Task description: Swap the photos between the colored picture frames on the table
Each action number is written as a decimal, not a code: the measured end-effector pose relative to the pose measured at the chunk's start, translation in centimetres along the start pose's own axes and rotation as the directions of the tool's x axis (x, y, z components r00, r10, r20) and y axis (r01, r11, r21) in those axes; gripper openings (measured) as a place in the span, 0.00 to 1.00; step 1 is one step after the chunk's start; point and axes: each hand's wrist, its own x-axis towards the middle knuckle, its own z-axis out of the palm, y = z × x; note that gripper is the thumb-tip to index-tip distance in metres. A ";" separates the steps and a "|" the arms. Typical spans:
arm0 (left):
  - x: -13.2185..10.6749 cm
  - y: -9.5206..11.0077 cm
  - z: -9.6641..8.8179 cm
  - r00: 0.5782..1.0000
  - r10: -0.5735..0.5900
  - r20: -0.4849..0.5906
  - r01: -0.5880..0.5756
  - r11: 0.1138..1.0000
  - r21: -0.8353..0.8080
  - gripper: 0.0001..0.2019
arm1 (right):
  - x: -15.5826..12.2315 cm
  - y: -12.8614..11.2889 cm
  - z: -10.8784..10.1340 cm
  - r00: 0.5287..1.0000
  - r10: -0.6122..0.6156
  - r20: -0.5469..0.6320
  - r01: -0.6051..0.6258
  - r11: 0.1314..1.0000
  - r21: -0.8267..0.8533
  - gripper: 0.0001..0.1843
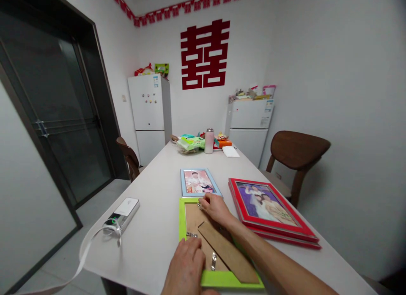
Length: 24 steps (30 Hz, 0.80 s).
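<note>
A lime-green picture frame [182,221] lies face down on the table in front of me. Its brown backing board [193,217] and a slanted stand leg [226,250] face up. Metal clips show at its edges, one being the lower clip [213,261]. My left hand [185,265] grips the frame's near left side, fingers bent over the edge. Reaching across to the far edge, my right hand [215,208] has its fingers curled on the top clip [198,204]. My right forearm hides much of the frame's right side.
Beyond the green frame lies a light-blue framed photo [199,181]. Stacked red framed photos [269,204] sit at right. A power bank [125,210] with a white strap [83,257] is at left. Farther back stand a pink bottle [209,142] and snack bags [191,143]. Chairs flank the white table [152,236].
</note>
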 end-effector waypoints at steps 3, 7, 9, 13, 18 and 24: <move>0.5 1.2 0.6 0.997 0.031 0.064 -0.032 0.999 0.006 0.27 | -2.3 0.6 -2.0 0.998 -0.066 0.004 0.066 0.993 0.100 0.13; 0.7 1.7 0.2 0.988 0.022 0.155 -0.023 1.000 0.004 0.23 | -5.6 2.2 -4.9 0.998 -0.062 -0.008 0.062 0.960 0.274 0.14; 0.6 1.6 -0.7 0.988 0.038 0.153 -0.038 0.999 -0.003 0.22 | -7.0 3.0 -5.9 0.998 0.056 -0.030 -0.036 0.880 0.474 0.12; 0.3 1.2 -3.0 0.996 0.092 -0.010 -0.093 0.988 -0.121 0.11 | -9.2 3.3 -6.1 0.938 0.346 0.010 -0.196 0.509 0.838 0.14; 0.5 2.8 -3.7 0.947 -0.098 -0.306 -0.085 0.842 -0.532 0.07 | -11.1 -0.8 -2.0 0.892 0.161 0.422 -0.432 0.037 0.901 0.19; 1.9 6.9 -2.7 0.909 -0.305 -0.283 -0.141 0.412 -0.900 0.15 | -10.9 -3.8 -1.9 0.949 0.196 0.248 -0.211 -0.192 0.958 0.21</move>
